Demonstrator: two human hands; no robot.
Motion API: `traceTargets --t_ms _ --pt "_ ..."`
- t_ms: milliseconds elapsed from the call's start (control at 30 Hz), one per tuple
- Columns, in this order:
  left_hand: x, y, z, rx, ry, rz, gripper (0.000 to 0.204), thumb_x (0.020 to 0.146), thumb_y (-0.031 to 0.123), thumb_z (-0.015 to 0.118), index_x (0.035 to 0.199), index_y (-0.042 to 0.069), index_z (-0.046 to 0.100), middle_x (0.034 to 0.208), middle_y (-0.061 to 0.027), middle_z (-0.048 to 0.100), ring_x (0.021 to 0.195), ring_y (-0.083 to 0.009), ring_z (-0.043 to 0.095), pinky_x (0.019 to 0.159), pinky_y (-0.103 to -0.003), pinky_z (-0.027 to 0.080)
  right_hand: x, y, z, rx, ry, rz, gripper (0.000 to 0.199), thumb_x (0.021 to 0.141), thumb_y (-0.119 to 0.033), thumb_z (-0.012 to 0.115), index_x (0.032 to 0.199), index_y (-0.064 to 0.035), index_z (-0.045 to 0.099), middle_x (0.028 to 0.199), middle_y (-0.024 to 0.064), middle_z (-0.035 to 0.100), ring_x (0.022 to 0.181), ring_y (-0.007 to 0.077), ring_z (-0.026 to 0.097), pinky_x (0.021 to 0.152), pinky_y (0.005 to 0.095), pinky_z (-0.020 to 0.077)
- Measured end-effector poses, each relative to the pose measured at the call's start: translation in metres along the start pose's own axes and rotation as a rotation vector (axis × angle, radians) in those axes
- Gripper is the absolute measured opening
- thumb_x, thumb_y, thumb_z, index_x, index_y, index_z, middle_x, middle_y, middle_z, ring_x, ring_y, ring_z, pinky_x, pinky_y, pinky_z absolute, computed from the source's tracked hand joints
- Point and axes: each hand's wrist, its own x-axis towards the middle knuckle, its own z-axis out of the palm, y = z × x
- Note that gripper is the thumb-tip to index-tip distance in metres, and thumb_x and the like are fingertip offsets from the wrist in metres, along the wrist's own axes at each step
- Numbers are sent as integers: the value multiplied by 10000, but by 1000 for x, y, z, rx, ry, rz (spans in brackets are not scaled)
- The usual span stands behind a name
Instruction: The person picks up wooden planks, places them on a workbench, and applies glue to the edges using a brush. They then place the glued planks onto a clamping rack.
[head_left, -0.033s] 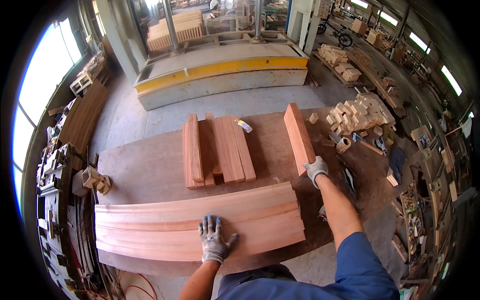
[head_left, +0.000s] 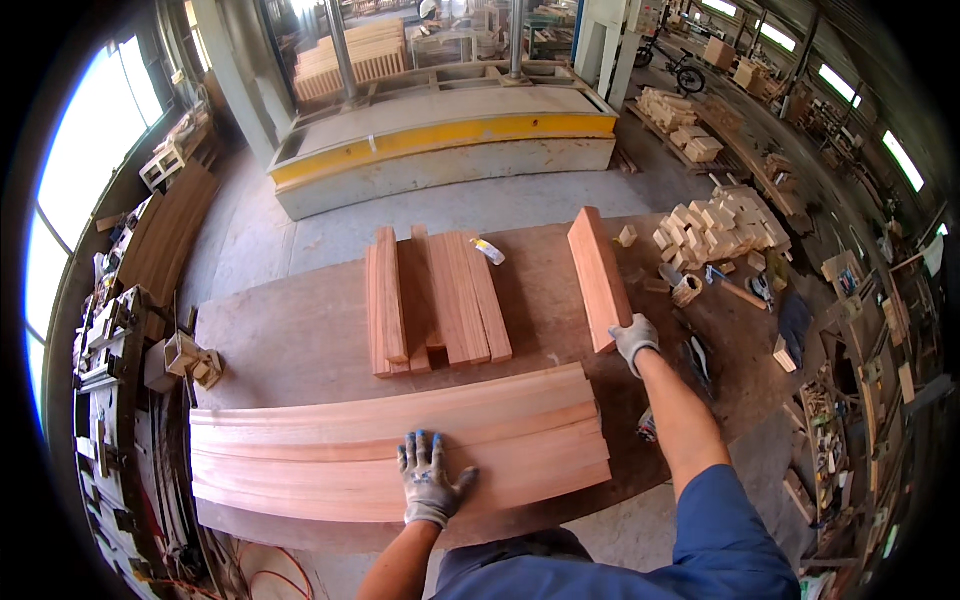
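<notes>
Long reddish wooden boards (head_left: 300, 440) lie edge to edge across the near side of the brown worktable (head_left: 270, 310). My left hand (head_left: 430, 485), in a grey glove with blue-stained fingertips, rests flat on them, fingers spread. To the right, my gloved right hand (head_left: 635, 340) grips the near end of a thick wooden board (head_left: 597, 275), which stands on its narrow edge. Its thumb lies on the near face; the other fingers are partly hidden. Between the hands and farther back lies a stack of shorter reddish boards (head_left: 440, 300).
A small white bottle with a yellow cap (head_left: 488, 251) lies by the stack. At the right are a pile of pale wood blocks (head_left: 725, 230), a hammer (head_left: 738, 290), a round container (head_left: 686, 291) and a can (head_left: 648, 425). A large yellow-edged press (head_left: 450, 130) stands beyond the table.
My right forearm has shifted very slightly, so more of the can beside it shows. The boards and my left hand stay in place.
</notes>
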Motion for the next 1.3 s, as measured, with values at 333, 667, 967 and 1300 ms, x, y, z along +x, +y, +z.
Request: traceTargets --t_ms 333,667,967,1300 --pt "0 1 2 -1 14 7 894 807 524 745 1462 -22 477 1571 -331 346 1497 -494 255 1240 -603 140 -25 103 2 1005 -385 440 495 959 -309 709 1352 -52 554 1191 215 658 950 405 721 825 534 607" --pt "-3 -4 2 47 4 -2 905 809 537 738 1477 -8 462 1579 -314 343 1508 -477 244 1246 -601 123 -36 114 27 740 -283 549 608 940 -366 749 1393 -20 538 1383 188 566 1094 388 629 855 542 603" --pt "2 6 3 5 -6 -16 897 801 512 745 1478 -4 461 1584 -306 342 1507 -483 239 1246 -598 128 -37 117 28 703 -179 507 373 918 -315 782 1121 -20 680 1007 112 698 815 234 691 636 367 610" --pt "-1 -2 0 51 18 11 902 813 561 726 1466 -9 474 1556 -326 369 1486 -492 278 1239 -589 161 -76 40 -50 26 174 -49 544 751 -392 862 1091 -9 677 1118 237 714 1042 386 693 918 467 538"
